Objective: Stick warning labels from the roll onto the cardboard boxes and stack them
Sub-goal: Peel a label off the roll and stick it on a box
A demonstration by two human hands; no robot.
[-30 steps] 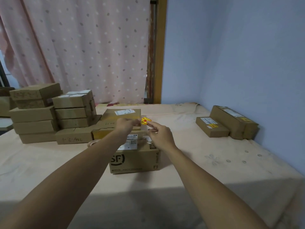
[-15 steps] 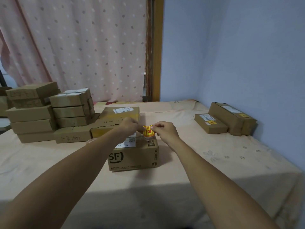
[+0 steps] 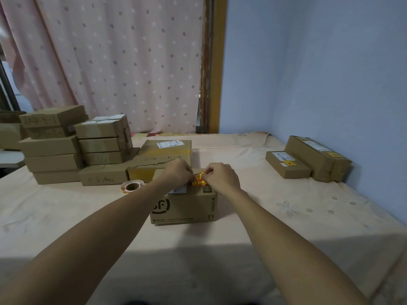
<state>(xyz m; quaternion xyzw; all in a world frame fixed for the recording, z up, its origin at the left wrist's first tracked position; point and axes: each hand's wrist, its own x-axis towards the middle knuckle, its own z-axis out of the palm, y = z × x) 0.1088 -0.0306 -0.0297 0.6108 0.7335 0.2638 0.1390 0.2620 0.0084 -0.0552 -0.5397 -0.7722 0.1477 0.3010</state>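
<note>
- Seen from the head camera, both forearms reach forward from the lower corners and converge over the SF box (image 3: 187, 208), which sits on the cloth-covered table (image 3: 286, 227) right in front of the person.
- Left hand (image 3: 176, 173): knuckles up, fingers curled inward, pinching the left edge of the warning label (image 3: 199, 181).
- Right hand (image 3: 222, 178): back of the hand toward the camera, fingers bent, pinching the label's right edge near its top.
- The yellow and red label is held between the two hands at the box's top face, next to a small printed code square; whether it already touches the cardboard cannot be told.
- The label roll (image 3: 131, 186) lies on the table just left of the box, near the left forearm.
- Behind the hands stands a large box (image 3: 163, 155); unlabelled stacks (image 3: 52, 148) fill the far left.
- Well apart on the right, two labelled boxes (image 3: 286, 165) lie side by side near the blue wall (image 3: 330, 73).
</note>
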